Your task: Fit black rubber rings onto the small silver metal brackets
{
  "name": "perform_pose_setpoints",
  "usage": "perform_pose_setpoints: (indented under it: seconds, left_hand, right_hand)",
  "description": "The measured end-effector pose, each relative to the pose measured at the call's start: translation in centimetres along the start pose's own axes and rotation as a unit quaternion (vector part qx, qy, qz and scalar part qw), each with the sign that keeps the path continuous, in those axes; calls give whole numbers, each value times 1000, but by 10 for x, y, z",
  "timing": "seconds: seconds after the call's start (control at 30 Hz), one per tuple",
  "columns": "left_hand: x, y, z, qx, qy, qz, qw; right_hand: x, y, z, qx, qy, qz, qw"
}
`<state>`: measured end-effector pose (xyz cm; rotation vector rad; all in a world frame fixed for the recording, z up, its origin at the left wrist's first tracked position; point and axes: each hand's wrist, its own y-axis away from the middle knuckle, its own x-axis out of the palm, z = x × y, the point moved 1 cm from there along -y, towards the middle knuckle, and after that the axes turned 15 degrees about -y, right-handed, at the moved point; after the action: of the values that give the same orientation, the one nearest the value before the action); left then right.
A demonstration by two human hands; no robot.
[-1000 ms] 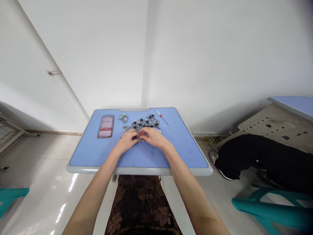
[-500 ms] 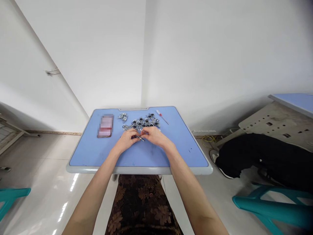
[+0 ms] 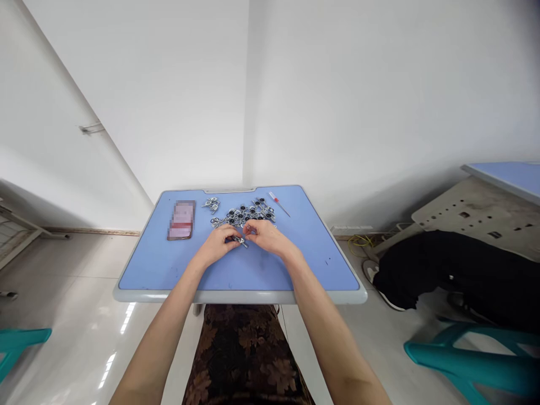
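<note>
My left hand pinches a small silvery metal part over the blue tabletop, its thin shank sticking out towards the right. Close beside it, my right hand has its fingertips pressed together; what they hold, if anything, is too small to make out. Just beyond both hands lies a heap of similar metal parts, many with black round centres. My fingers partly cover the near edge of that heap. Farther back on the left sits a smaller pile of silvery metal pieces.
A phone lies at the left of the blue desk. A screwdriver with a clear and red handle rests at the back right. To the right are a person's dark-clothed leg and a teal stool. A white wall stands behind.
My hands have drawn slightly apart, with the metal part staying in my left fingers. The right fingertips have come off its side. The view has shifted a little.
</note>
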<state>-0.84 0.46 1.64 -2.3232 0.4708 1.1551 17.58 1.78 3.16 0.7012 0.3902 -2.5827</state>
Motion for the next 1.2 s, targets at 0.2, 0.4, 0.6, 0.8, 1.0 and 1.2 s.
perform_pose_setpoints:
  seconds: [0.2, 0.4, 0.6, 0.8, 1.0, 1.2]
  left_hand:
    - [0, 3, -3, 6, -18, 5, 1000]
    - [-1, 7, -7, 21, -50, 21, 998]
    - [-2, 10, -12, 19, -59, 53, 997]
    - [-1, 11, -12, -14, -38, 57, 998]
    - [-1, 12, -16, -42, -43, 47, 997]
    - [-1, 12, -25, -70, -65, 57, 994]
  right_hand:
    - [-1, 2, -1, 22, 29, 12, 999]
    - [-6, 9, 9, 12, 46, 1, 999]
    - [-6, 12, 13, 12, 39, -3, 999]
    - [-4, 11, 9, 31, 28, 22, 999]
    - [-5, 15, 9, 67, 28, 70, 995]
    - [-11, 20, 10, 100, 32, 95, 990]
